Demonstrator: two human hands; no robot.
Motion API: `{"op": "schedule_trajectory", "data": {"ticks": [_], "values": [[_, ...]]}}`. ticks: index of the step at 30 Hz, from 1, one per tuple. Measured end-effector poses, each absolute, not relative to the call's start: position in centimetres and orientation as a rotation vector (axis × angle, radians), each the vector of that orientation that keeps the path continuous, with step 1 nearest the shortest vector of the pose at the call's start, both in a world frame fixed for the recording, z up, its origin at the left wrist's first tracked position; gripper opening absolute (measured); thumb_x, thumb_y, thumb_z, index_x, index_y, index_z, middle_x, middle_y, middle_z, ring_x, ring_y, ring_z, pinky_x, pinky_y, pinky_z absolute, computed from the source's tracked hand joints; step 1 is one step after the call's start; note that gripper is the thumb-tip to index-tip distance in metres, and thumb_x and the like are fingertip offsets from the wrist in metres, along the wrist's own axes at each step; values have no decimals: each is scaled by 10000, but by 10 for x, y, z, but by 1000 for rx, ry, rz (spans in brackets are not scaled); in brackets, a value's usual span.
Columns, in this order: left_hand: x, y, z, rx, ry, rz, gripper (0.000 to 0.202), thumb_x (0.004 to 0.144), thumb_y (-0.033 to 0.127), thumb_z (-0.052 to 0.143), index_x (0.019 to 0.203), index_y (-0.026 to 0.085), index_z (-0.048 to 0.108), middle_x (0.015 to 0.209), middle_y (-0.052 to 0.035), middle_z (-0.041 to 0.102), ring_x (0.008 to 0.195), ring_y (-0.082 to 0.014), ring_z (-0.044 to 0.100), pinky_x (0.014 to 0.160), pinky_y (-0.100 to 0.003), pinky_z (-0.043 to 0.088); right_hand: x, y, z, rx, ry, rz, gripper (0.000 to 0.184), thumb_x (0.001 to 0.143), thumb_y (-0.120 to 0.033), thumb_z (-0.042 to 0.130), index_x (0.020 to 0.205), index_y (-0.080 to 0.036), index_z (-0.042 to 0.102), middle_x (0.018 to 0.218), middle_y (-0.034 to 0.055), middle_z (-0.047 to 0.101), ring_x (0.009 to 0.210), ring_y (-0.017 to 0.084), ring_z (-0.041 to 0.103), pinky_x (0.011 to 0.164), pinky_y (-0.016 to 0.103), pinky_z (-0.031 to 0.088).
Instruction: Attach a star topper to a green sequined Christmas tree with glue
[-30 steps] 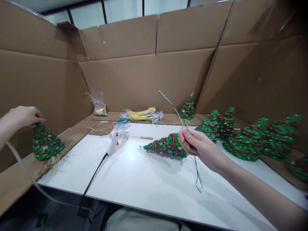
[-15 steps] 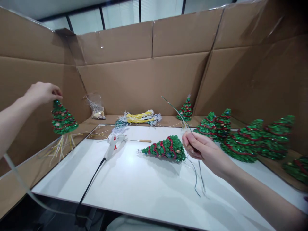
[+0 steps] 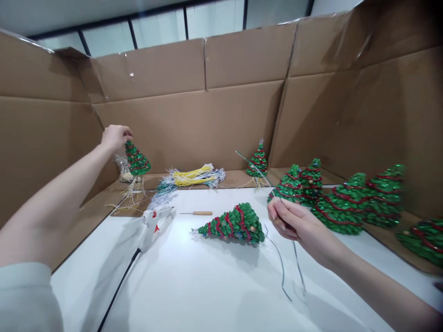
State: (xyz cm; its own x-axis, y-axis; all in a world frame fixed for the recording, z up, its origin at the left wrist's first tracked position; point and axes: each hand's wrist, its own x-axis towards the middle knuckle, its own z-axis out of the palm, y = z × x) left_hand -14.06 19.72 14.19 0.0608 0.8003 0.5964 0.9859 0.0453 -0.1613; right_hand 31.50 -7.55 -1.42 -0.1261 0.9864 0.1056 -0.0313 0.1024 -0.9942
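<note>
My left hand is stretched far out to the back left, closed on the tip of a small green tree with red trim. That tree hangs in the air with pale wire ends dangling below it. My right hand is closed on a bundle of thin green wires that rise up behind it and trail down onto the white table. Just left of that hand, a second green tree lies on its side on the table.
A white glue gun with a black cord and a wooden-handled awl lie mid-table. Yellow and silver wire bundles and a plastic bag sit at the back. One tree stands at the back; several trees line the right. Cardboard walls surround everything.
My left hand lifted the small tree from the left ledge and carried it up and rightward toward the back wall. My right hand stayed near the lying tree with the wires.
</note>
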Motion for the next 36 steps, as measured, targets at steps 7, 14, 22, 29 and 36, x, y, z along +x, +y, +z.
{"op": "schedule_trajectory", "data": {"ticks": [7,14,22,29,36], "values": [[-121,239,91,-1926,-1695,-376,283,864,290,484,1044,187,676,1100,-61,675,938,-211,605,735,-248,407,328,-70,-17,-1098,-1264,1183,423,828,-575,536,689,-181,469,529,-61,325,439,53,171,420,235,88],[-113,263,61,-1932,-1680,-332,280,883,257,437,1029,182,663,1073,-87,662,927,-231,606,688,-256,384,334,-62,-18,-1168,-1227,1154,434,826,-583,533,677,-180,465,528,-61,326,436,51,173,424,233,89],[-106,261,81,-1906,-1657,-353,256,887,258,474,1037,159,657,1048,-47,656,862,-168,567,675,-256,380,341,-58,-23,-1181,-1206,1145,433,820,-590,536,682,-184,472,520,-60,331,428,53,177,411,231,96],[-82,229,160,-1817,-1597,-534,282,871,239,516,1102,131,637,1118,-28,640,998,-170,563,839,-278,413,344,-60,-19,-1145,-1214,1120,414,823,-572,547,686,-187,479,518,-59,329,430,58,183,419,236,100],[0,166,239,-1981,-1297,-754,298,836,217,544,1066,85,678,980,-5,674,1051,-220,592,914,-330,396,352,-70,-14,-1104,-1194,1089,401,819,-560,562,687,-190,481,525,-52,335,439,64,188,425,239,106]]}}
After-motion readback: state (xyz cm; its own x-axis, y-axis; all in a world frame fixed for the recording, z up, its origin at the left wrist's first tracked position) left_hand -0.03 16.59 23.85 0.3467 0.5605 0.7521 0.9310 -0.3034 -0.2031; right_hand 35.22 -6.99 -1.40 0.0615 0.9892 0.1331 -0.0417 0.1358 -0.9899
